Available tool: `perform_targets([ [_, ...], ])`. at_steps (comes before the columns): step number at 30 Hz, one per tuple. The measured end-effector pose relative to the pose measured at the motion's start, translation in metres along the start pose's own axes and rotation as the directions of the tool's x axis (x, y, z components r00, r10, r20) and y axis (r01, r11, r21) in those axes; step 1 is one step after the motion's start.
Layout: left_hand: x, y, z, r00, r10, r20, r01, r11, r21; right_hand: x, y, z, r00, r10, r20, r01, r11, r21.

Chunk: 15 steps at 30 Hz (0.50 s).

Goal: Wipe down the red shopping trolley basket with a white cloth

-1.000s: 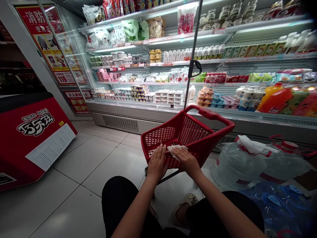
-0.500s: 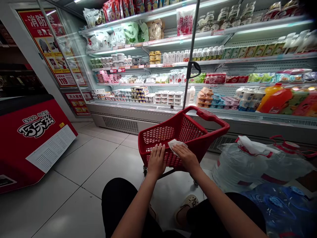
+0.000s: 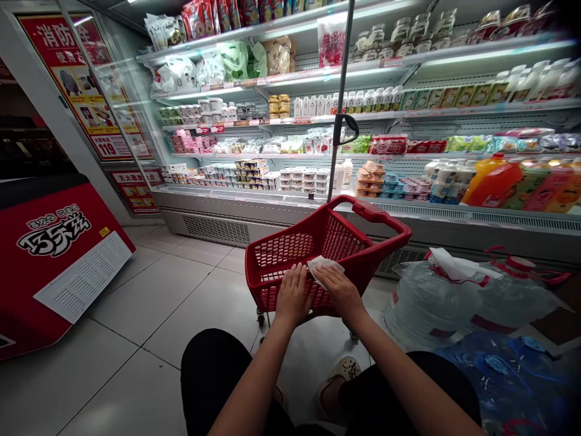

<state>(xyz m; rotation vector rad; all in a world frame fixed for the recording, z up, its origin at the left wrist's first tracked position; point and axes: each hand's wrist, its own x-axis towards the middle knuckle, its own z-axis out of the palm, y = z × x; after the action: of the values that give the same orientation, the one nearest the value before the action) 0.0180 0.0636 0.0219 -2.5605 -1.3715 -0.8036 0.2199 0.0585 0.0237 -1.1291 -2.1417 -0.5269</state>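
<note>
A red plastic shopping basket on wheels [image 3: 290, 248] stands on the tiled floor in front of me. My left hand [image 3: 293, 295] lies flat against its near mesh wall, fingers stretched out. My right hand [image 3: 340, 289] presses a white wipe [image 3: 321, 265] against the basket's near rim. My knees in black trousers frame the bottom of the view.
A lit chilled shelf unit [image 3: 363, 139] full of dairy and drinks runs behind the basket. A red freezer chest [image 3: 54, 254] stands at the left. Large water jugs [image 3: 436, 303] with a white cloth on top sit at the right, blue jugs nearer me.
The basket and both hands have shifted slightly left and farther from me. My right hand with the wipe has moved up from the wall to the rim.
</note>
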Motion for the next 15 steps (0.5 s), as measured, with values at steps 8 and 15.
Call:
perform_targets([
  [8,-0.01,0.001,-0.013,1.0,0.0,0.012,-0.001,0.999,0.053,-0.011,0.047,-0.042,0.994,0.099,-0.04,-0.101,0.993,-0.055],
  [15,0.003,0.025,-0.011,0.998,0.006,0.056,-0.009,0.999,0.051,-0.009,0.015,-0.024,1.0,0.015,0.019,-0.013,0.997,-0.078],
])
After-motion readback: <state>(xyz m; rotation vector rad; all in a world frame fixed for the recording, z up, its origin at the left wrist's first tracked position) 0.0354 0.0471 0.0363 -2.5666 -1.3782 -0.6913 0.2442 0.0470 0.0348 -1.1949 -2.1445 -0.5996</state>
